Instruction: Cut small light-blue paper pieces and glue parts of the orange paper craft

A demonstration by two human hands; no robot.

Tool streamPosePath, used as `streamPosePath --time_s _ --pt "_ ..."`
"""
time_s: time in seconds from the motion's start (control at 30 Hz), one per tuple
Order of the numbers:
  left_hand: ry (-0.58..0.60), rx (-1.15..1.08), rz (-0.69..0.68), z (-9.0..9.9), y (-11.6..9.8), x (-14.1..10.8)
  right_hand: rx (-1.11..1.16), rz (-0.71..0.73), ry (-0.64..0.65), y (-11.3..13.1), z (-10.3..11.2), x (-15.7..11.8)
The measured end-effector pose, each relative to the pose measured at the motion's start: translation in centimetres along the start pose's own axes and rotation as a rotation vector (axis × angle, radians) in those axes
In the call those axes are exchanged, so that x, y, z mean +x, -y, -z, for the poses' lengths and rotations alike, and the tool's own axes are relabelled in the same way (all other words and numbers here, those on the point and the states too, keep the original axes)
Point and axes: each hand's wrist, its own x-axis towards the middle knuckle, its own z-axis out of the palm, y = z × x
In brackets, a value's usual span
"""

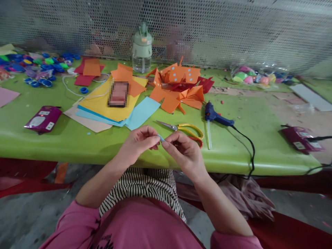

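Between my fingertips is a small strip of light blue paper (161, 138). My left hand (142, 141) pinches its left end, and my right hand (185, 150) pinches the right end, both just above the table's front edge. Right behind my right hand lie scissors (181, 128) with yellow and red handles, blades toward the left. A light blue sheet (142, 112) and a stack of yellow paper (98, 103) lie beyond my left hand. Orange paper cutouts (168, 98), some dotted with small blue squares, are heaped farther back.
A blue glue gun (218, 117) with a cord lies to the right. Purple power sockets (44, 119) sit at left and right (302, 138). A water bottle (142, 50) stands against the perforated metal screen (207, 31). A phone (118, 94) rests on the yellow paper.
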Motion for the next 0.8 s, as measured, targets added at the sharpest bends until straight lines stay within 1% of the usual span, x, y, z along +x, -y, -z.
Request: streamPosePath --time_s 0.03,0.1,0.17,0.2,0.3,0.37,0.5,0.6,0.67,0.8 --pt "0.020 -0.024 0.030 0.2 0.0 0.1 -0.075 0.086 0.007 0.0 0.2 0.1" --pt "0.072 -0.058 0.111 0.6 -0.1 0.3 -0.271 0.307 0.005 0.1 0.8 0.3" --pt "0.128 -0.064 0.188 0.8 -0.3 0.4 -0.464 0.519 -0.004 0.2 1.5 0.7" --pt "0.159 -0.058 0.213 0.8 -0.4 0.4 -0.542 0.603 0.004 0.3 1.8 0.8" --pt "0.241 -0.034 0.251 0.8 -0.6 0.5 -0.715 0.779 0.061 0.4 2.6 1.2" --pt "0.259 -0.024 0.261 0.8 -0.6 0.5 -0.800 0.855 0.090 0.4 2.9 1.4" --pt "0.229 -0.031 0.245 0.8 -0.5 0.4 -0.940 0.954 0.051 0.1 3.1 1.3" --pt "0.189 -0.022 0.202 0.7 -0.4 0.3 -0.960 0.974 0.033 0.0 2.9 1.3" --pt "0.160 0.015 0.179 0.6 -0.4 0.1 -0.924 0.940 0.046 0.0 2.6 1.4" --pt "0.115 0.095 0.128 0.7 -0.3 -0.2 -0.784 0.784 0.069 0.3 1.9 1.4"
